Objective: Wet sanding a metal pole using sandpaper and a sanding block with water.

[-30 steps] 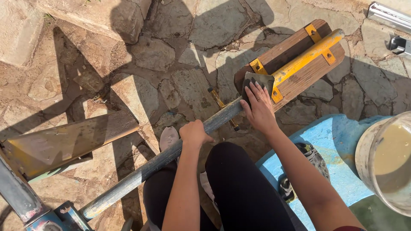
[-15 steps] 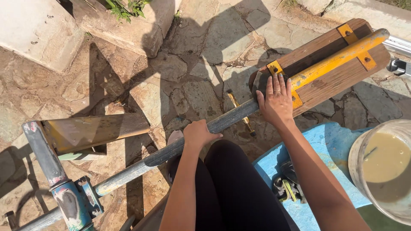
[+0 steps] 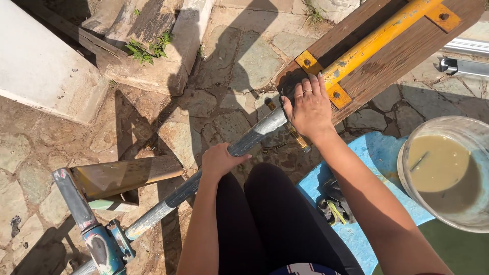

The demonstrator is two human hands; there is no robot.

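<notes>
The left hand (image 3: 220, 160) wraps the metal pipe (image 3: 204, 175), whose long axis runs from 8 to 2 o'clock toward the right hand (image 3: 310, 109), pressed flat and open on the plank (image 3: 392, 61).

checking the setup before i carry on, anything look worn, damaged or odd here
The yellow bar on the wooden board has chipped, stained paint. The metal pipe under the left hand looks scuffed and paint-flecked. The right hand rests flat at the board's end. Nothing looks spilled.

Sunlit, shadow-crossed stone paving (image 3: 239, 61), outdoors
</notes>
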